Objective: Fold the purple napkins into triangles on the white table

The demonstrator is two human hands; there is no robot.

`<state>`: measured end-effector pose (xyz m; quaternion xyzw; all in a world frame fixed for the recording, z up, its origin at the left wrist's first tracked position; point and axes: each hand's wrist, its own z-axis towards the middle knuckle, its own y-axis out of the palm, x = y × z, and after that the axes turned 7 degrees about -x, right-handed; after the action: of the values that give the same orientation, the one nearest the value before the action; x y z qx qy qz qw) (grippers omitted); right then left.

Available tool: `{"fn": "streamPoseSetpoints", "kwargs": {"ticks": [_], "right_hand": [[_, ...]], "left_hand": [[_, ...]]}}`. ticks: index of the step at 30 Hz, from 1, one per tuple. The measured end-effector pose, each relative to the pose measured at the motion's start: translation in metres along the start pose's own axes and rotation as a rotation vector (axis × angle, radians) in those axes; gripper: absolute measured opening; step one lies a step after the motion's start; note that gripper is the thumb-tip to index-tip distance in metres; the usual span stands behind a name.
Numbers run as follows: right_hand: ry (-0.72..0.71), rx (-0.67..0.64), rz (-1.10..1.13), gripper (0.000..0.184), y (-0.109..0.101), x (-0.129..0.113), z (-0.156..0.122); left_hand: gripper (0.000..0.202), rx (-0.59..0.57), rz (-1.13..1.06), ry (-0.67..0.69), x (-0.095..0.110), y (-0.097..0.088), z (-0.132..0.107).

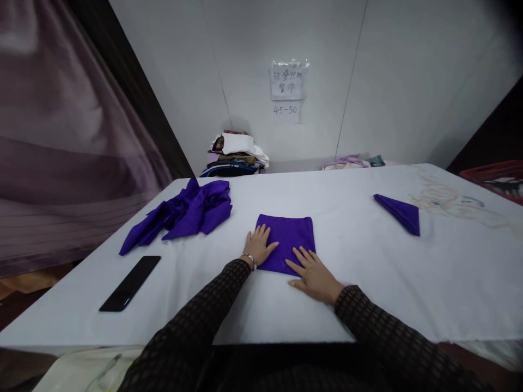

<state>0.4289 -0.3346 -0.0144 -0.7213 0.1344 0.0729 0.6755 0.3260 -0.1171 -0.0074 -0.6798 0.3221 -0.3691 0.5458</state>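
A purple cloth napkin (286, 234), folded into a flat square, lies in front of me on the white-covered table. My left hand (259, 246) rests open on its left side, fingers spread. My right hand (314, 276) lies open at the near right corner, fingertips on the cloth and the palm over the white cover. Off to the right sits another purple napkin (399, 213), folded into a narrow triangle. A crumpled heap of purple napkins (196, 209) is at the left rear of the table.
A black phone (131, 284) lies at the left front of the table (343, 196). Behind the far edge stands a stack of folded clothes (236, 155), with more cloth (347, 161) to its right. Handwritten paper signs (287, 84) hang on the wall. A pinkish curtain (77, 130) borders the left side.
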Motion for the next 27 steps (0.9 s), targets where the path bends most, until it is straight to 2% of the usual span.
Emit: {"fn": "streamPoseSetpoints", "kwargs": {"ticks": [5, 11, 16, 20, 27], "right_hand": [[0.014, 0.001, -0.002, 0.066, -0.001, -0.001, -0.001], [0.026, 0.004, 0.013, 0.065, -0.001, -0.003, -0.001], [0.026, -0.035, 0.14, 0.08, -0.006, 0.001, -0.002], [0.072, -0.032, 0.242, 0.084, -0.014, 0.017, 0.002], [0.188, 0.022, 0.097, 0.071, -0.023, 0.061, 0.031]], "left_hand": [[0.066, -0.025, 0.048, 0.156, 0.023, 0.012, -0.008], [0.068, -0.059, 0.034, 0.156, 0.026, 0.006, -0.008], [0.063, -0.052, -0.008, 0.214, 0.04, 0.006, -0.025], [0.063, -0.043, 0.018, 0.282, 0.045, 0.016, -0.038], [0.064, -0.007, 0.049, 0.3, 0.043, 0.023, -0.038]]}}
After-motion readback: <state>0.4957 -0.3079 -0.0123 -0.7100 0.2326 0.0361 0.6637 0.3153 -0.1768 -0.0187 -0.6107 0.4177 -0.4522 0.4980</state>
